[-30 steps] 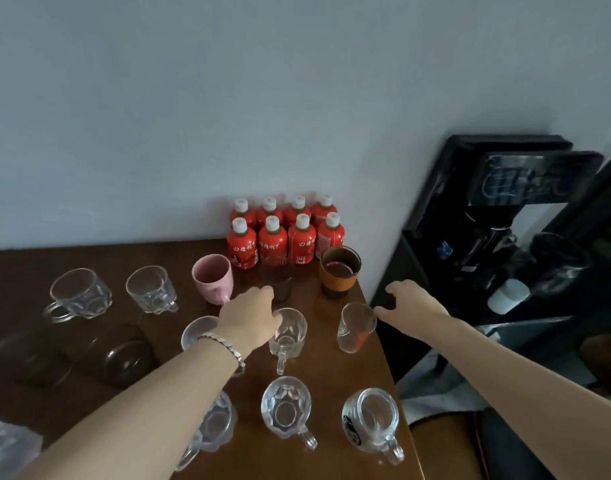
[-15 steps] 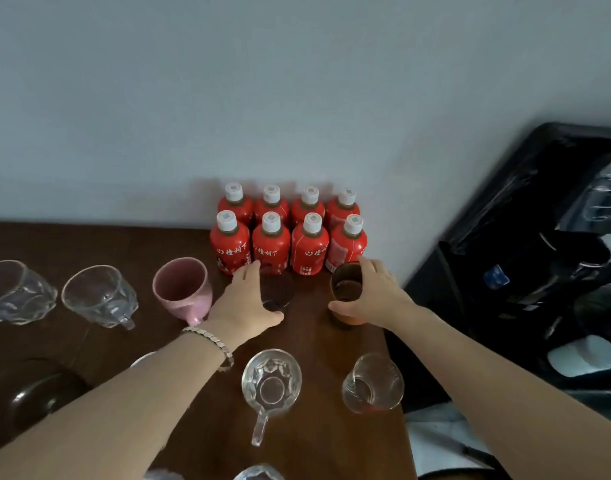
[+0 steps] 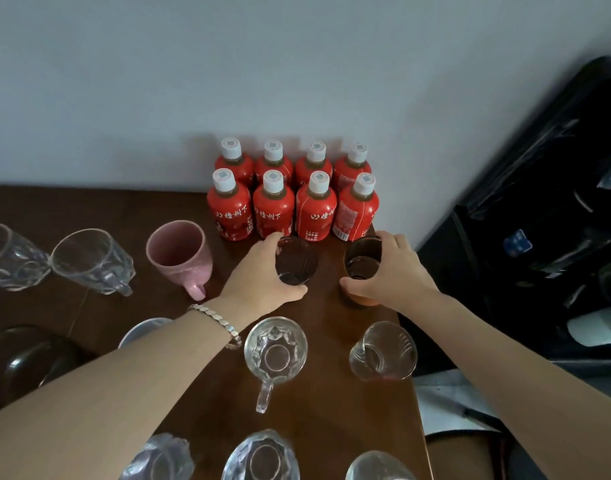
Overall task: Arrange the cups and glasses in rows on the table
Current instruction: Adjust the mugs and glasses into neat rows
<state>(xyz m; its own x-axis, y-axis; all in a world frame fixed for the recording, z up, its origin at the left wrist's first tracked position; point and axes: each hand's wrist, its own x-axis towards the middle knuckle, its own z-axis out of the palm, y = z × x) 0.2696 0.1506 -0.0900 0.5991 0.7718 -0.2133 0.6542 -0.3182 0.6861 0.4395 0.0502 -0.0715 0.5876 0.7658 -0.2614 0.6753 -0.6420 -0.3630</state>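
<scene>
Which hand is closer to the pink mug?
Left. The left hand grips a dark glass just right of the pink mug; the right hand holds the brown cup farther right.

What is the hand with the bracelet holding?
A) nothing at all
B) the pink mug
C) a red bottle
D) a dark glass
D: the left hand, the one with the bracelet, curls its fingers and thumb round the dark glass; the pink mug stands apart beside it, the red bottles stand behind, and the right hand grips the brown cup.
</scene>
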